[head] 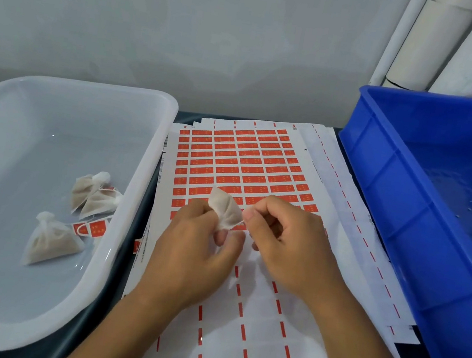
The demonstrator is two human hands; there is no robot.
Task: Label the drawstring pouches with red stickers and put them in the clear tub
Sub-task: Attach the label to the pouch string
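My left hand (197, 246) grips a small white drawstring pouch (224, 209) above the sheet of red stickers (243, 164). My right hand (289, 242) pinches the pouch's thin string at its right side with thumb and forefinger. The clear tub (144, 171) stands on the left. Inside it lie three filled pouches, two bunched together (94, 194) and one nearer me (51, 240), with red stickers (92, 228) on their strings.
A blue crate (395, 187) sits at the right, tilted, with crumbs inside. Used sticker sheets with red dashes (252, 328) are stacked under my hands. White pipes (427, 38) run up the wall at the back right.
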